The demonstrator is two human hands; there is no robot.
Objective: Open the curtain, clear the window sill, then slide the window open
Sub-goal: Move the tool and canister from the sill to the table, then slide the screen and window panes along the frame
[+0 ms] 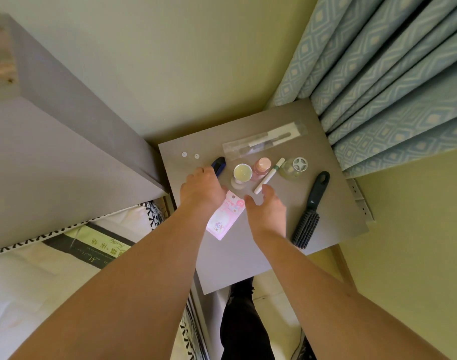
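Note:
The blue patterned curtain [391, 87] hangs in folds at the upper right, and neither window nor sill is in view. Both hands hover low over a grey side table [248, 258]. My left hand [201, 189] lies flat, back up, its fingertips at a dark blue object [219, 165]; nothing shows in its grip. My right hand [267, 206] is spread, with thumb and forefinger apart just short of the near end of a white pen [270, 175]. A pink card packet [226, 216] lies between the two wrists.
On the table lie a small jar [242, 174], a pink bottle [261, 166], a clear round bottle [293, 167], a clear sleeve of tools [263, 141] and a dark hairbrush [310, 211]. A bed [40, 276] and grey headboard [66, 131] stand at the left.

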